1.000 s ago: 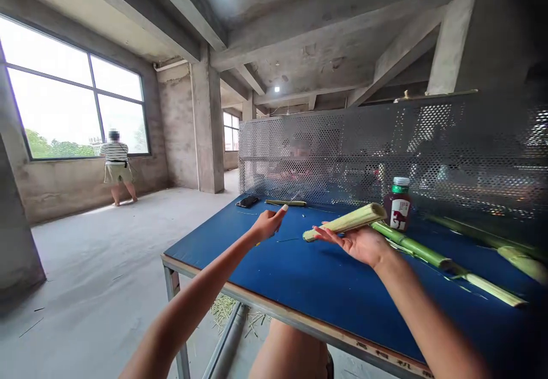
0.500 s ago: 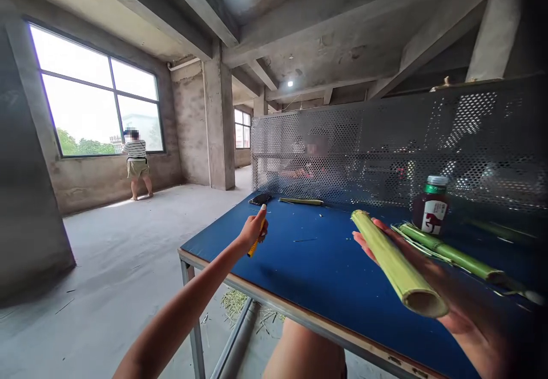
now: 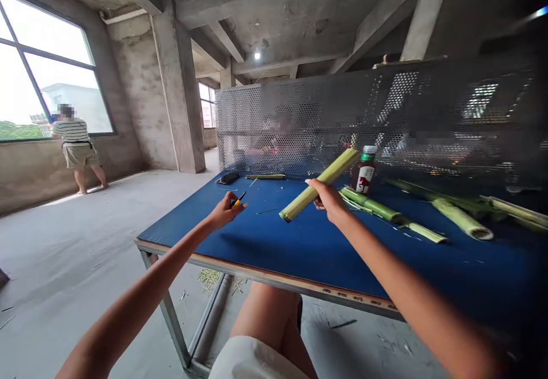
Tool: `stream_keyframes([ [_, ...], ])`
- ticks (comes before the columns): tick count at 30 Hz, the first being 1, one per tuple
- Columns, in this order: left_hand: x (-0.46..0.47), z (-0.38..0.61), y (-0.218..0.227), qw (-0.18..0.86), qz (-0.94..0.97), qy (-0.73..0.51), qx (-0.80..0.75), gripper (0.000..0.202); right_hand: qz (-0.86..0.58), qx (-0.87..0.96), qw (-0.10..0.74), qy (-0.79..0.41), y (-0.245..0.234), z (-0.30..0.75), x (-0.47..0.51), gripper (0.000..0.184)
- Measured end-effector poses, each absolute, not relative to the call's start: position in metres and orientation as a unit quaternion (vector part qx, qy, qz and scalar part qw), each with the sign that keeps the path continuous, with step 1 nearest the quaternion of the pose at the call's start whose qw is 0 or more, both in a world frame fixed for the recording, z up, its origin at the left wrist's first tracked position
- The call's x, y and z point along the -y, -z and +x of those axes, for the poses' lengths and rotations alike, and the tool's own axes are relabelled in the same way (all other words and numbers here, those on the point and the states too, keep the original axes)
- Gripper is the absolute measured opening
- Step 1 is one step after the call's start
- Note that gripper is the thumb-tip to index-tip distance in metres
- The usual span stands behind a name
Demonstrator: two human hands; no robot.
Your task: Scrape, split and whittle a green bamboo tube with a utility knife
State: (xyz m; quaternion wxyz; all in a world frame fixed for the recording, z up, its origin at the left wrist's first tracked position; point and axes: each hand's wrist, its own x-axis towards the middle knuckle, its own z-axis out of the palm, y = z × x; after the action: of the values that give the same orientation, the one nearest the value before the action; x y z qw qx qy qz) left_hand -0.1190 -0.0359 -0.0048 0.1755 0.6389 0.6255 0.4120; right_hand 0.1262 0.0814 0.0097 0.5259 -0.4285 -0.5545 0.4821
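My left hand [image 3: 225, 210] is closed around a small knife [image 3: 238, 199] with a yellow and black handle, held above the left part of the blue table. My right hand [image 3: 329, 196] grips a peeled, pale green bamboo tube [image 3: 302, 197] about its middle. The tube is tilted, its lower end towards the left and its upper end near a dark drink bottle [image 3: 365, 173]. Just beyond my right hand lies a green bamboo piece [image 3: 377, 206] with frayed strips at its end.
On the blue table [image 3: 274, 253] a black phone-like object [image 3: 227, 178] and a thin bamboo piece [image 3: 265, 177] lie at the back left. Another peeled tube [image 3: 460, 217] rests at the right. A perforated metal screen [image 3: 265, 133] borders the far edge. A person [image 3: 77, 145] stands by the window.
The view has swung right. My right hand has gone from having the bamboo tube across its open palm to gripping it from above, its near end now pointing left. The knife has turned in my left hand.
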Motion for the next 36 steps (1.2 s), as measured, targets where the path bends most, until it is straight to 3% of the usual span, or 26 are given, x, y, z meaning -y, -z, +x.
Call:
stream_keyframes([
  [5,0.046,-0.103,-0.002,0.045,0.784,-0.213,-0.582,0.031,-0.317,0.738,0.401,-0.441,-0.011,0.110,-0.103,0.020],
  [10,0.051,-0.083,-0.013,-0.070,0.834,-0.033,-0.546,0.036,-0.231,0.729,0.432,-0.479,-0.002,0.103,-0.102,0.016],
  [15,0.029,-0.065,-0.005,-0.122,0.861,-0.015,-0.494,0.039,-0.139,0.625,0.510,-0.574,-0.018,0.107,-0.105,0.026],
  [21,-0.004,-0.058,0.015,-0.238,0.849,0.045,-0.469,0.046,-0.097,0.696,0.493,-0.513,-0.029,0.090,-0.100,0.015],
  [29,-0.007,-0.052,0.014,-0.206,0.865,0.078,-0.451,0.042,-0.070,0.717,0.472,-0.508,-0.031,0.101,-0.092,0.010],
  [36,-0.014,-0.050,0.007,-0.230,0.859,0.139,-0.436,0.041,-0.073,0.698,0.458,-0.546,-0.067,0.112,-0.103,0.017],
])
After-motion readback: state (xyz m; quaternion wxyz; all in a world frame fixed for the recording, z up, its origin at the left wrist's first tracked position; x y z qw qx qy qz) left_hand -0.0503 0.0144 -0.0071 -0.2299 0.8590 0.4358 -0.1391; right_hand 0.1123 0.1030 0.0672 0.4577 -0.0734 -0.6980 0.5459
